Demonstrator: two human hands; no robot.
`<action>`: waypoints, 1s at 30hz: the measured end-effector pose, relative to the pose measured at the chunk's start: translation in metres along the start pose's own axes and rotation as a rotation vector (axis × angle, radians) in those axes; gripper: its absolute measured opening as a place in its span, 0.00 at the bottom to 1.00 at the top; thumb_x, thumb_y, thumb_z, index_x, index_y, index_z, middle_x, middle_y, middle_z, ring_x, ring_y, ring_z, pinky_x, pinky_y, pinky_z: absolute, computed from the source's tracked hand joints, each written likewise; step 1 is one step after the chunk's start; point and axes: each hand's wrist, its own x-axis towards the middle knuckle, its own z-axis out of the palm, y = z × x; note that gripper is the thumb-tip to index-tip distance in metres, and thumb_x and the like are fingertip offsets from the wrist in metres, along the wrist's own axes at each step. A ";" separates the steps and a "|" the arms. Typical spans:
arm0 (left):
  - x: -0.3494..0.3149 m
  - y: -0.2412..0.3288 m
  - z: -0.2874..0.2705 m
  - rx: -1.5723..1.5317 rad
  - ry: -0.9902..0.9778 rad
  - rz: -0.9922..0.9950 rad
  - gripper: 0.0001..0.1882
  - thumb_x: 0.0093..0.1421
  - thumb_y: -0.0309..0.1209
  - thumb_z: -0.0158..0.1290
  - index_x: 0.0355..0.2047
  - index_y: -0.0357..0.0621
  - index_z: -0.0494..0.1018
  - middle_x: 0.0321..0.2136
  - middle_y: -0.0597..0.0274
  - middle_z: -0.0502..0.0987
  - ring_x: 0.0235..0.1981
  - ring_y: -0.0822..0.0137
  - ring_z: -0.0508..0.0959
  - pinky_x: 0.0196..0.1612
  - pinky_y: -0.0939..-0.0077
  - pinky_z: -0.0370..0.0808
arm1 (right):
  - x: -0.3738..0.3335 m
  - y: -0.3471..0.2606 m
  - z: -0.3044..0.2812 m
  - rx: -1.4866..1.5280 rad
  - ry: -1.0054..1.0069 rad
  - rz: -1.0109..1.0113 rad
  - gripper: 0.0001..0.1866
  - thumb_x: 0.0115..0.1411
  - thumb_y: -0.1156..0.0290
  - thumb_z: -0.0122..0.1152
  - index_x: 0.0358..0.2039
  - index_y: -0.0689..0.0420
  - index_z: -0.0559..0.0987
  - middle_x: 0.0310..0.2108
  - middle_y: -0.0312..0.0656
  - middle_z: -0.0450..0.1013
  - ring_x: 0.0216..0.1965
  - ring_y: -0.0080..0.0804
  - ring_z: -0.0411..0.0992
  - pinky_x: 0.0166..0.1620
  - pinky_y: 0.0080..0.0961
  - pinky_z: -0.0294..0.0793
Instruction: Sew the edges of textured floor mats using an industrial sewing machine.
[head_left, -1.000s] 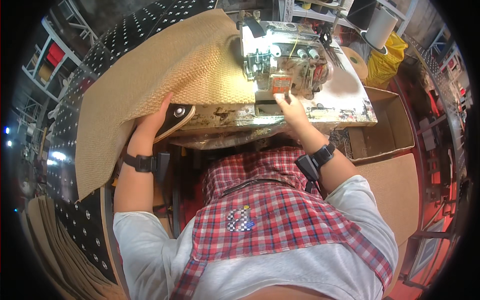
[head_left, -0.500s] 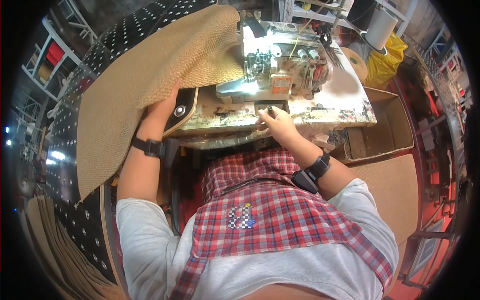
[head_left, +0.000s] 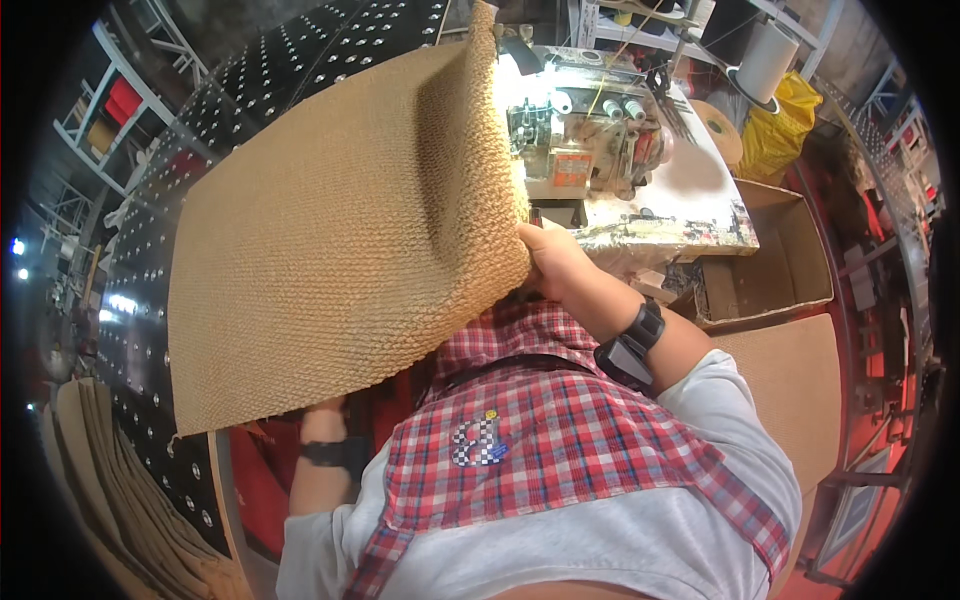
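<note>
Right hand [head_left: 553, 262] clamped on woven mat [head_left: 340, 230] beside sewing machine [head_left: 585, 140], left grip hidden; could snag thread cones.

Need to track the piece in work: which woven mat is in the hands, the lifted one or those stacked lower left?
The lifted mat: right hand grips its lower right edge before the sewing machine. The stacked mats lie untouched.

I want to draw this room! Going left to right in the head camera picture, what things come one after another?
Stacked brown sheets → big woven mat → right hand → sewing machine → cardboard box
</note>
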 end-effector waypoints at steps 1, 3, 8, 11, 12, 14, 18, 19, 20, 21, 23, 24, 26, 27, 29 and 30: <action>-0.008 -0.003 -0.026 -0.283 0.088 -0.035 0.24 0.58 0.41 0.39 0.51 0.41 0.57 0.48 0.54 0.64 0.48 0.58 0.65 0.51 0.67 0.61 | -0.004 -0.004 -0.002 -0.042 0.009 0.018 0.11 0.55 0.69 0.46 0.36 0.60 0.69 0.28 0.39 0.70 0.22 0.24 0.69 0.19 0.20 0.66; -0.013 -0.005 -0.075 -0.659 0.249 0.056 0.24 0.58 0.40 0.39 0.51 0.40 0.57 0.47 0.53 0.64 0.48 0.59 0.65 0.51 0.68 0.61 | 0.000 -0.001 -0.009 -0.098 -0.013 0.013 0.11 0.55 0.67 0.46 0.37 0.60 0.69 0.28 0.39 0.70 0.23 0.25 0.69 0.20 0.20 0.67; 0.044 0.048 -0.142 -0.594 0.627 0.385 0.24 0.58 0.39 0.39 0.50 0.35 0.57 0.46 0.53 0.65 0.46 0.60 0.67 0.50 0.70 0.62 | 0.033 0.019 -0.015 -0.197 0.096 -0.014 0.12 0.56 0.65 0.45 0.36 0.59 0.69 0.27 0.39 0.70 0.21 0.27 0.69 0.21 0.23 0.71; 0.101 0.085 -0.155 0.729 0.849 0.341 0.28 0.54 0.41 0.46 0.50 0.35 0.57 0.45 0.51 0.66 0.44 0.57 0.68 0.47 0.70 0.65 | 0.034 0.017 -0.007 -0.124 0.158 -0.030 0.12 0.56 0.64 0.45 0.35 0.59 0.69 0.25 0.39 0.69 0.19 0.27 0.68 0.18 0.23 0.67; 0.110 0.091 -0.155 0.728 0.855 0.342 0.28 0.54 0.41 0.46 0.50 0.35 0.57 0.45 0.51 0.66 0.44 0.57 0.68 0.47 0.70 0.65 | 0.033 0.016 -0.005 -0.126 0.152 -0.031 0.12 0.56 0.64 0.45 0.35 0.59 0.69 0.25 0.39 0.69 0.19 0.27 0.68 0.18 0.23 0.67; 0.127 0.095 -0.155 0.678 1.150 0.098 0.32 0.50 0.40 0.50 0.50 0.33 0.56 0.44 0.49 0.65 0.44 0.54 0.68 0.47 0.67 0.64 | 0.033 0.016 -0.005 -0.104 0.144 -0.049 0.12 0.56 0.64 0.45 0.34 0.58 0.70 0.24 0.39 0.70 0.19 0.27 0.68 0.16 0.22 0.65; 0.127 0.072 -0.185 -0.329 0.811 0.008 0.31 0.48 0.36 0.51 0.50 0.33 0.56 0.45 0.48 0.65 0.45 0.53 0.67 0.47 0.61 0.64 | 0.039 0.017 -0.010 -0.134 0.101 -0.031 0.11 0.55 0.64 0.47 0.32 0.59 0.71 0.24 0.39 0.70 0.19 0.27 0.68 0.17 0.22 0.65; 0.120 0.067 -0.180 -0.481 0.715 0.061 0.31 0.49 0.36 0.50 0.50 0.33 0.55 0.46 0.48 0.63 0.46 0.53 0.66 0.48 0.59 0.63 | 0.037 0.013 -0.007 -0.101 0.114 -0.039 0.11 0.55 0.65 0.47 0.32 0.59 0.71 0.25 0.39 0.70 0.20 0.27 0.68 0.18 0.22 0.66; 0.109 0.061 -0.175 -0.631 0.619 0.114 0.30 0.49 0.35 0.49 0.50 0.33 0.55 0.47 0.48 0.62 0.47 0.53 0.65 0.49 0.56 0.62 | 0.036 0.011 -0.005 -0.069 0.123 -0.044 0.11 0.55 0.65 0.48 0.32 0.59 0.71 0.25 0.39 0.70 0.21 0.27 0.69 0.20 0.22 0.68; 0.096 0.061 -0.162 -0.631 0.621 0.114 0.30 0.49 0.35 0.49 0.50 0.33 0.55 0.47 0.48 0.62 0.47 0.53 0.65 0.49 0.56 0.62 | 0.037 0.011 -0.007 -0.070 0.121 -0.043 0.11 0.55 0.65 0.48 0.32 0.59 0.71 0.25 0.39 0.70 0.21 0.27 0.69 0.20 0.22 0.68; 0.064 0.067 -0.123 -0.779 0.652 0.140 0.29 0.50 0.36 0.46 0.51 0.37 0.54 0.48 0.51 0.62 0.49 0.55 0.63 0.50 0.57 0.60 | 0.043 0.013 -0.016 0.005 0.126 -0.065 0.11 0.54 0.65 0.49 0.32 0.59 0.71 0.26 0.38 0.70 0.23 0.28 0.70 0.21 0.25 0.68; 0.042 0.067 -0.107 -0.823 0.629 0.188 0.29 0.51 0.38 0.46 0.51 0.38 0.54 0.48 0.53 0.62 0.49 0.55 0.62 0.51 0.58 0.59 | 0.044 0.012 -0.019 -0.003 0.120 -0.066 0.12 0.54 0.65 0.49 0.33 0.61 0.71 0.27 0.40 0.71 0.25 0.29 0.70 0.24 0.27 0.70; -0.004 0.068 -0.077 -0.902 0.625 0.254 0.29 0.51 0.41 0.45 0.51 0.40 0.55 0.49 0.56 0.61 0.51 0.56 0.61 0.52 0.59 0.58 | 0.048 0.011 -0.024 0.059 0.089 -0.045 0.12 0.54 0.65 0.49 0.34 0.61 0.70 0.28 0.41 0.71 0.26 0.30 0.70 0.26 0.28 0.70; -0.022 0.069 -0.064 -0.936 0.640 0.269 0.29 0.51 0.42 0.44 0.51 0.40 0.55 0.50 0.57 0.61 0.51 0.57 0.61 0.52 0.60 0.58 | 0.050 0.011 -0.025 0.121 0.063 -0.027 0.13 0.54 0.65 0.49 0.35 0.62 0.70 0.28 0.42 0.71 0.27 0.30 0.70 0.27 0.29 0.71; -0.048 0.070 -0.043 -0.945 0.638 0.312 0.29 0.52 0.42 0.44 0.52 0.41 0.54 0.50 0.57 0.61 0.51 0.58 0.61 0.52 0.61 0.59 | 0.044 0.006 -0.020 0.094 0.061 -0.049 0.14 0.55 0.66 0.48 0.37 0.63 0.69 0.29 0.43 0.71 0.28 0.31 0.70 0.30 0.32 0.71; -0.059 0.071 -0.036 -0.951 0.638 0.362 0.29 0.53 0.43 0.44 0.52 0.41 0.54 0.50 0.57 0.61 0.51 0.58 0.61 0.52 0.61 0.59 | 0.042 0.005 -0.017 0.077 0.060 -0.068 0.13 0.55 0.68 0.48 0.37 0.65 0.69 0.30 0.44 0.71 0.28 0.31 0.71 0.31 0.30 0.72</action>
